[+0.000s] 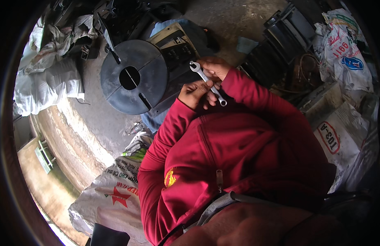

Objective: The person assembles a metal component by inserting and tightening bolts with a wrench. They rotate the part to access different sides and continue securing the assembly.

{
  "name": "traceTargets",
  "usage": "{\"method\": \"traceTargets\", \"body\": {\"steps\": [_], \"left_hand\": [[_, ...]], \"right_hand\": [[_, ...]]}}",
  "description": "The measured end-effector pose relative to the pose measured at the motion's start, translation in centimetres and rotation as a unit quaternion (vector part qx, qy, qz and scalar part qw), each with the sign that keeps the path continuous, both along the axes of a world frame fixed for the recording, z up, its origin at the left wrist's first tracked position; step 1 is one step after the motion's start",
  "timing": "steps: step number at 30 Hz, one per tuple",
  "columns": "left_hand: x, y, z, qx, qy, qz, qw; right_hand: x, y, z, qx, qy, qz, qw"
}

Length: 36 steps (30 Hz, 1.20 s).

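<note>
A silver combination wrench (pixel 202 74) lies slantwise in front of my chest, its open jaw up at the far left and its ring end down at the near right. My left hand (pixel 195 92) is closed round its shaft, the thumb pressed along it. Beside the open jaw is my right hand (pixel 216 67), its fingers bent and closed. A small bit shows at the jaw by the right fingertips; what those fingers hold is too small to make out. Just left of my hands sits a large dark grey round disc (pixel 114 93) with a central hole and slots.
Beyond the disc stands a light-framed panel with dark parts (pixel 173 33). White sacks lie at the left (pixel 48 86), near left (pixel 99 201) and right (pixel 346 135). Dark ribbed panels (pixel 280 39) stand at the far right. A power tool-like object (pixel 136 128) rests on the floor.
</note>
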<state>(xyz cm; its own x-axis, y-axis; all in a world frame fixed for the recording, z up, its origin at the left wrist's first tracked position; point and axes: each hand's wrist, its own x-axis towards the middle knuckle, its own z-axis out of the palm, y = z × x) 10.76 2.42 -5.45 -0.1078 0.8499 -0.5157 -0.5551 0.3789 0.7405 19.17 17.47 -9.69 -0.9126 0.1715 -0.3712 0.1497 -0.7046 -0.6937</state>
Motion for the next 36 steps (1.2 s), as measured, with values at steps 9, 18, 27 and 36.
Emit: {"method": "traceTargets", "body": {"steps": [9,18,27,36], "left_hand": [[-0.1,1.9,0.1,-0.029,-0.035,0.005,0.999],[-1.0,1.2,1.1,-0.07,-0.063,0.014,0.995],[-2.5,-2.5,3.6,-0.08,0.125,-0.036,0.988],[0.2,-0.3,1.3,-0.039,0.0,0.021,0.999]], "right_hand": [[0.0,-0.2,-1.7,-0.037,0.012,-0.039,0.998],[-0.2,-0.2,-1.0,-0.011,-0.016,-0.027,0.999],[-0.2,-0.2,-0.4,-0.117,0.001,-0.033,0.993],[-0.1,-0.2,0.2,-0.053,-0.028,-0.012,0.998]]}}
